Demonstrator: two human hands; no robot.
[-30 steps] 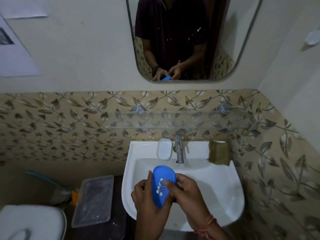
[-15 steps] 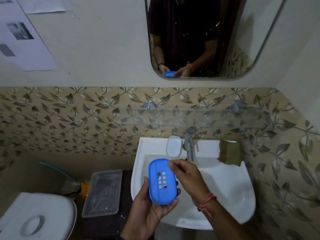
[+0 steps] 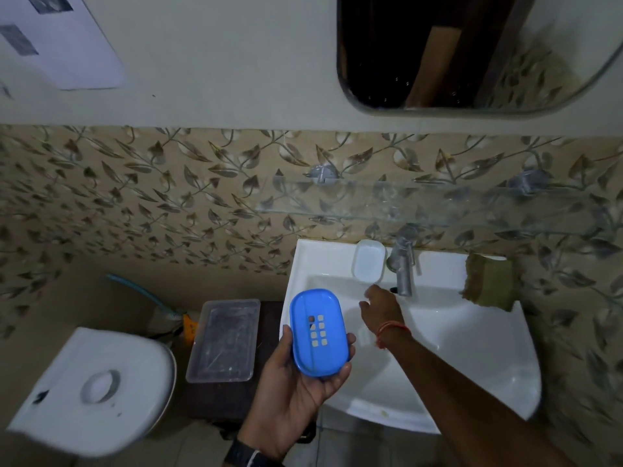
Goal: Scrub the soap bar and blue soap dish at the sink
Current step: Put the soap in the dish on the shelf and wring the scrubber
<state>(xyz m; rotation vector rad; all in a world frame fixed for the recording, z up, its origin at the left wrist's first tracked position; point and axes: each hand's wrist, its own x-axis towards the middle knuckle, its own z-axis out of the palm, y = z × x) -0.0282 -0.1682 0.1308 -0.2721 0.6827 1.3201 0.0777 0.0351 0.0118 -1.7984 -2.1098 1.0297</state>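
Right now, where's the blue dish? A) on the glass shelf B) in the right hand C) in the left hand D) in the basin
C: the left hand cups the dish from below, thumb and fingertips curled over its edges; the right hand is apart from it, stretched out near the tap.

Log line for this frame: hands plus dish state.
left hand: holds blue soap dish over sink left rim | right hand: empty, by white oblong beside tap | scrubbing: none
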